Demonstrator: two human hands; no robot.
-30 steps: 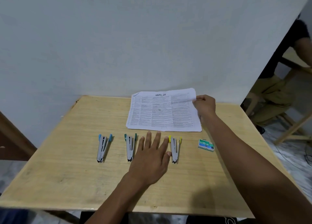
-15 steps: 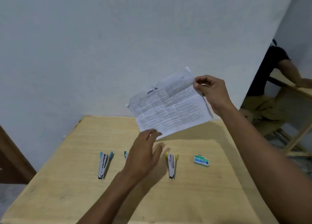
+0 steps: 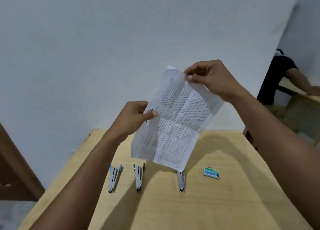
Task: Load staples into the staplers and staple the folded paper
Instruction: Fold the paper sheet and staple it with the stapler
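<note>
Green staple box (image 3: 211, 173), closed, on wooden table (image 3: 225, 205)

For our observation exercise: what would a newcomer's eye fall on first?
The printed paper hangs in mid-air, the left hand pinching its side, the right hand its top corner. On the table below lie a blue stapler, a green stapler, a yellow stapler and, rightmost, a staple box.

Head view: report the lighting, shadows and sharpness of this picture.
Head view: dim, even light, no glare; soft shadows of the arms and paper fall across the table; the paper's fine print is too blurred to read, while the staple box shows a legible 10; the wide lens splays the table's sides.
</note>
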